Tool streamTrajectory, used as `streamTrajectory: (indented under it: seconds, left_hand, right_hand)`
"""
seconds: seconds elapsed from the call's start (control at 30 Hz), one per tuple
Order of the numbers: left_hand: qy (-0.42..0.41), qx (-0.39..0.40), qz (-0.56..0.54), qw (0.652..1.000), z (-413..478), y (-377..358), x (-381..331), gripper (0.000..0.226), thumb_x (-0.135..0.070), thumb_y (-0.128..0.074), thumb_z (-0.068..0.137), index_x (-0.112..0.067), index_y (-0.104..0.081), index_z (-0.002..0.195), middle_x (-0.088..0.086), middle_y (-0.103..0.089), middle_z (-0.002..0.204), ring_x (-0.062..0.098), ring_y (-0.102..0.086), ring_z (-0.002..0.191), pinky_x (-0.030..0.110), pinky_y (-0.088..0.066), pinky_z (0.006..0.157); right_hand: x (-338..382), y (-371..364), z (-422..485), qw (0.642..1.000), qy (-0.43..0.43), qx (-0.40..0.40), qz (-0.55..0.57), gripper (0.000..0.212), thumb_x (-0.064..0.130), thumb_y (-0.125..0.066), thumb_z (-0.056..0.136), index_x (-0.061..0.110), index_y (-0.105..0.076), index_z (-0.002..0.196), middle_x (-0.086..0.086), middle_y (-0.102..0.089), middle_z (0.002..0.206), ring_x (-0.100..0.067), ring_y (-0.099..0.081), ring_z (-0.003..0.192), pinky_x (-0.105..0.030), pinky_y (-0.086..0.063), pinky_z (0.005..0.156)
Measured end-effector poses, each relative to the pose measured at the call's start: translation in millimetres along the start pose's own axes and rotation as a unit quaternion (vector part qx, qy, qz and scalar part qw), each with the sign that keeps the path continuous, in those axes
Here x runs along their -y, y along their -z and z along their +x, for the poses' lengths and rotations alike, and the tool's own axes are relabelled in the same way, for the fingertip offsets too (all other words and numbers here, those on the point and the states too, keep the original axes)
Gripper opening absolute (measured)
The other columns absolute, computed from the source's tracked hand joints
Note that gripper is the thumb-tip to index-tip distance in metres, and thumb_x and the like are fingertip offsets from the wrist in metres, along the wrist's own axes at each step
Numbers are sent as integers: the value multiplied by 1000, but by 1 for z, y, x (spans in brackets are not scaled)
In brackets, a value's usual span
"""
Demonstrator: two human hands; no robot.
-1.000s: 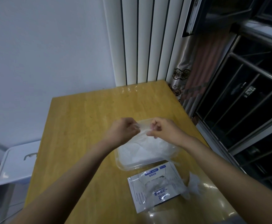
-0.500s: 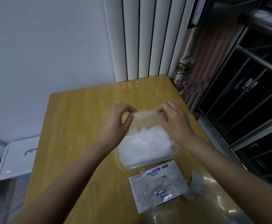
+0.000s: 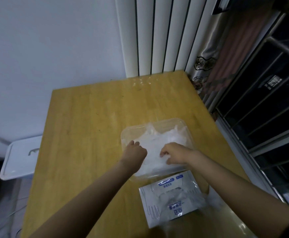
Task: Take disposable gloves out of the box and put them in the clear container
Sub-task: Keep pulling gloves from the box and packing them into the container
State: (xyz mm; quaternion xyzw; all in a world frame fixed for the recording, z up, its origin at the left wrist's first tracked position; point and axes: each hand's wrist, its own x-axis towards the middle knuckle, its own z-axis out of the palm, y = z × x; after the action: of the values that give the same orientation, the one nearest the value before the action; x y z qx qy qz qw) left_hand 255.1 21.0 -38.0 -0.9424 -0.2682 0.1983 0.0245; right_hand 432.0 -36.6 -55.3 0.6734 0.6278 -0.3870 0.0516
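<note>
Fingers (image 3: 164, 152): curled down into the gloves (image 3: 159, 140); pinching or merely pressing, I cannot tell. Left hand (image 3: 134, 154) and right hand (image 3: 174, 154) sit inside the clear container (image 3: 157, 123), mid worktop (image 3: 88, 134), which I judge is to settle the pile. Box (image 3: 171, 200): just nearer, within easy reach.

Room's on the left
Bare table (image 3: 88, 134) left of and beyond the clear container (image 3: 124, 134); glove box (image 3: 171, 200) crowds its near side.

One head-worn view, above the near edge of the table (image 3: 88, 134), faces forward and down toward 12 o'clock, close over the left hand (image 3: 134, 152) and right hand (image 3: 173, 155) — window bars (image 3: 264, 100) at 3 o'clock.
</note>
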Motion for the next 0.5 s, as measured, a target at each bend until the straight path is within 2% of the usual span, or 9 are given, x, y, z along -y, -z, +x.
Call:
streamTrajectory:
  seconds: [0.07,0.1,0.17,0.23,0.27,0.33,0.4,0.5]
  left_hand:
    - [-2,50,22,999,2,-5,-1,18,-9,-46,95,-10,-60,107,7,-63,109,23,-51,107,32,-32,97]
    - [1,64,21,998,4,-7,-1,18,-10,-45,96,-9,-59,107,8,-62,110,24,-52,108,33,-32,98]
    - [13,45,-10,999,7,-7,-3,17,-10,-43,96,-10,-58,105,8,-61,110,23,-52,106,32,-34,96]
    - [37,-22,-73,996,11,-4,-6,19,-6,-42,94,-11,-55,107,7,-57,111,22,-52,102,30,-38,89]
    - [46,-51,-103,992,14,-3,-7,22,-4,-41,93,-10,-52,112,7,-54,114,22,-50,101,30,-39,86]
    - [45,-68,-131,988,21,-9,-11,36,-2,-44,92,-9,-42,126,11,-45,125,24,-46,107,30,-41,88]
    - [42,-20,-116,992,27,-19,-14,54,-5,-51,91,-9,-29,140,16,-31,141,29,-42,118,33,-42,94]
    - [49,79,-70,993,36,-35,-17,72,-16,-59,91,-11,-16,148,19,-8,155,37,-31,132,38,-38,101]
  right_hand:
    - [2,5,-1,998,-15,52,32,45,28,-67,87,13,-57,128,-3,-57,128,-18,-54,114,-27,-44,95]
    - [3,8,-2,998,-9,35,49,42,32,-65,89,13,-59,125,-2,-59,125,-16,-56,109,-25,-44,91]
    - [4,12,-5,995,16,-66,75,27,28,-60,93,15,-65,116,-3,-65,116,-11,-57,95,-21,-43,81]
    - [4,12,-5,986,29,-150,60,21,21,-58,94,19,-64,114,-1,-65,114,-9,-58,91,-20,-42,78]
    - [3,11,-4,985,36,-162,40,25,19,-58,93,21,-60,118,0,-63,119,-11,-58,95,-21,-43,80]
    - [1,6,2,990,45,-135,4,48,15,-62,90,24,-45,135,1,-50,133,-16,-56,107,-27,-45,87]
    - [0,0,11,994,34,-93,-49,73,15,-67,85,27,-27,146,-2,-37,140,-22,-52,116,-32,-45,88]
    - [0,-7,25,992,17,-53,-113,87,13,-71,81,26,-19,149,-7,-31,143,-25,-45,123,-34,-43,93]
